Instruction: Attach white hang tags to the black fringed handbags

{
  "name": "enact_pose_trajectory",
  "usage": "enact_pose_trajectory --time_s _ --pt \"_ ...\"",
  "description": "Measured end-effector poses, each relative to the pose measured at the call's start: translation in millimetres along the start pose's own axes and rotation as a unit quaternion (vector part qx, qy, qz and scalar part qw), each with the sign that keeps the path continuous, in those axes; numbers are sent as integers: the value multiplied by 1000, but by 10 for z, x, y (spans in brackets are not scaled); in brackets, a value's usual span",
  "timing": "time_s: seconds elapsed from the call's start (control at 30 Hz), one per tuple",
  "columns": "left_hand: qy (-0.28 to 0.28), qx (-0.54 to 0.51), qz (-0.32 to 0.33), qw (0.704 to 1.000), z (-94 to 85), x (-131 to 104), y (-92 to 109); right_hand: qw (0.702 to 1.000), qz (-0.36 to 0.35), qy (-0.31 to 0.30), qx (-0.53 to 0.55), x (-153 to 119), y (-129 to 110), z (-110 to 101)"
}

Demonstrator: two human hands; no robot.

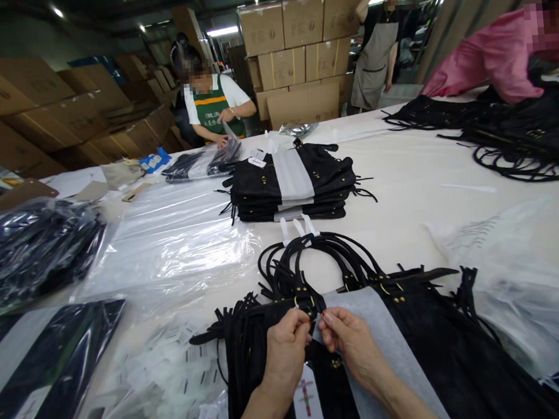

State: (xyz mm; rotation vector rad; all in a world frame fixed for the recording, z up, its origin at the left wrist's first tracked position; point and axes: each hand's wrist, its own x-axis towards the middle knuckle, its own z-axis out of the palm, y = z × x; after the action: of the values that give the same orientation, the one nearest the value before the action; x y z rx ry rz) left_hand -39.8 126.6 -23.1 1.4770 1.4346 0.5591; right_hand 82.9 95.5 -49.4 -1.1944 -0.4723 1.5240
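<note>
My left hand (288, 341) is closed in a pinch beside the brass handle fitting (305, 301) of a black fringed handbag (444, 332). What its fingertips hold is too small to make out. Close by, my right hand (350, 339) pinches a small pale slip (318, 328) over the bag's front. A grey-white paper band (391, 336) wraps the bag, partly under my right hand. Below my left wrist lies a white hang tag (308, 404) with a coloured totem print. Black looped handles (307, 252) stretch away from me, with white wrapping on their tops.
A stack of banded black bags (253, 186) stands ahead. Plastic-wrapped bags (31, 248) lie left, near clear sheeting (165, 238) and small labelled packets (176, 366). Crumpled plastic (522, 281) and more black bags (535, 131) are right. Co-workers stand around the table; one handles a bagged item (208, 160).
</note>
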Motion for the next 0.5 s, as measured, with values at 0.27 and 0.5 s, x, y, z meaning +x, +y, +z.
enact_pose_trajectory --time_s 0.27,0.5 --pt "6 72 110 991 56 5 88 999 2 -10 34 1 -6 -2" --pt "0 91 148 985 55 -6 74 1000 9 -13 24 8 -10 -9"
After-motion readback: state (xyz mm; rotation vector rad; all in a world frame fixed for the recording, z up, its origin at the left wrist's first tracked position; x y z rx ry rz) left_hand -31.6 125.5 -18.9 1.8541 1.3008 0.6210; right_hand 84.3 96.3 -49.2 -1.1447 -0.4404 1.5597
